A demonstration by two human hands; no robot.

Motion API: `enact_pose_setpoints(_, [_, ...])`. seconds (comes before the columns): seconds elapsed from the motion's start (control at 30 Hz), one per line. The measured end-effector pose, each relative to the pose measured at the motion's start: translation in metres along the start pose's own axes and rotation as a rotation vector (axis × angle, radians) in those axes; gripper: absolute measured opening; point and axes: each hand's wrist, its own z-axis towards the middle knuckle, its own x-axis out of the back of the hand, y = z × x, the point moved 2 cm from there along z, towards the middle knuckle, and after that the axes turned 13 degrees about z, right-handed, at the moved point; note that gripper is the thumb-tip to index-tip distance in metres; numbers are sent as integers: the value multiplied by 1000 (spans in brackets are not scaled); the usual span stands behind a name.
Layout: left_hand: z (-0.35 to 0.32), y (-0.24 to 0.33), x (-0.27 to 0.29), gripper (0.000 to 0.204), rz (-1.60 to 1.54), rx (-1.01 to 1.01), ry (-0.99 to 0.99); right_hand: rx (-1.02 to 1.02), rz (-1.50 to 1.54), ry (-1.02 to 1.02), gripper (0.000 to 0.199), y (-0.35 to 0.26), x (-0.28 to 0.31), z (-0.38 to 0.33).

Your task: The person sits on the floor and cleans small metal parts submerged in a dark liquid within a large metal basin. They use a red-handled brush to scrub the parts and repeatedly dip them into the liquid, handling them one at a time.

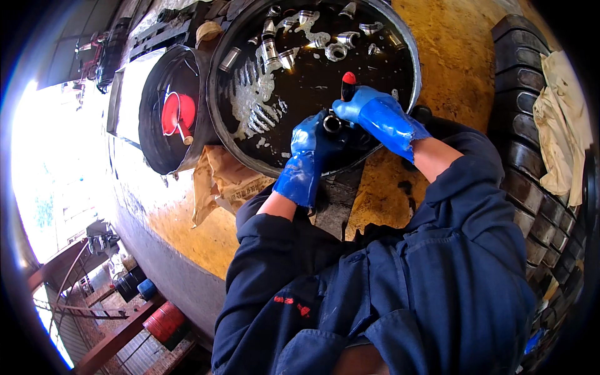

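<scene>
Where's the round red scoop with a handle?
In the head view's upper left, the round red scoop is inside the black open drum, just left of the large round tub of dark liquid.

Upper edge cuts off the tub (417, 69). Dark liquid (300, 94) obscures undersides of several metal cylinders (269, 51). Right hand (362, 105) conceals the lower portion of the red-tipped tool (349, 79). Left hand's (307, 134) fingertips indistinct at the metal ring (332, 124). Glare obliterates detail, left of frame. Jacket (400, 281) cut off at lower edge.
</scene>
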Motion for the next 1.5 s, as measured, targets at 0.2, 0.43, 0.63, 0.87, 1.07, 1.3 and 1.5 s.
enact_pose_setpoints(0.2, [6, -13, -13, 43, 59, -48, 30, 214, -41, 115, 48, -7, 22, -4])
enact_pose_setpoints(0.43, [15, -58, -41, 47, -491, -57, -104, 557, 113, -31, 55, -13, 27, 0])
enact_pose_setpoints(0.63, [16, -76, -13, 55, -378, 102, -245, 617, 506, -235, 59, -9, 17, 8])
enact_pose_setpoints(0.87, [-4, -117, 26, 49, -712, 70, -235, 313, -96, 65, 47, -1, 4, 13])
enact_pose_setpoints(1.07, [-17, -107, 44, 50, -970, 168, -415, 441, -223, -15, 42, -17, 2, 19])
enact_pose_setpoints(1.3, [-11, -115, 46, 55, -986, 150, -489, 1143, 121, -287, 29, -37, 7, -21])
enact_pose_setpoints(1.5, [-8, -124, 41, 56, -996, 157, -484, 1300, 148, -378, 25, -39, -5, -14])
